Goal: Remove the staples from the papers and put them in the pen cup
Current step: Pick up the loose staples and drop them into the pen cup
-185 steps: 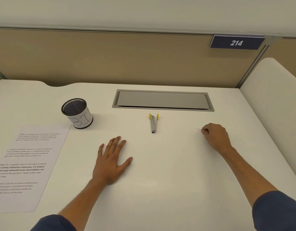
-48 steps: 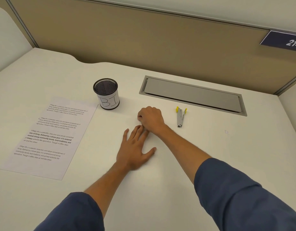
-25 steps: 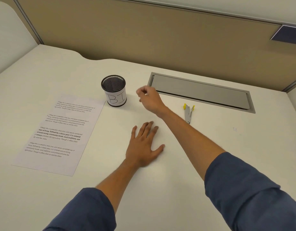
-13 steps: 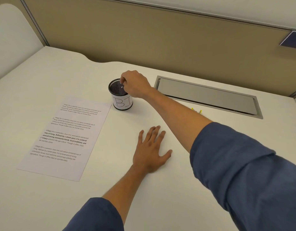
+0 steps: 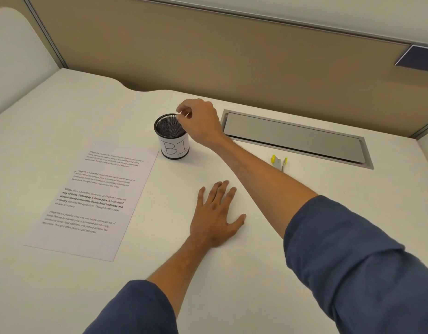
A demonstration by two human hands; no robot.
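Note:
A black mesh pen cup (image 5: pixel 171 137) with a white label stands on the white desk (image 5: pixel 232 273), just beyond the top right corner of a printed paper sheet (image 5: pixel 95 196). My right hand (image 5: pixel 199 122) hovers at the cup's right rim, thumb and forefinger pinched together over the opening with a thin pale sliver, seemingly a staple, between them. My left hand (image 5: pixel 215 213) lies flat on the desk, fingers spread, holding nothing. A grey staple remover (image 5: pixel 279 162) with yellow tips lies to the right, partly hidden behind my right forearm.
A grey cable-tray lid (image 5: pixel 295 138) is set into the desk behind the staple remover. A tan partition wall (image 5: pixel 208 51) closes the far edge and carries a dark sign (image 5: pixel 417 57) at the right.
My right hand came from the right of the desk to the pen cup. Over the last half second it stayed at the rim, shifting slightly up and right. My left hand stayed flat.

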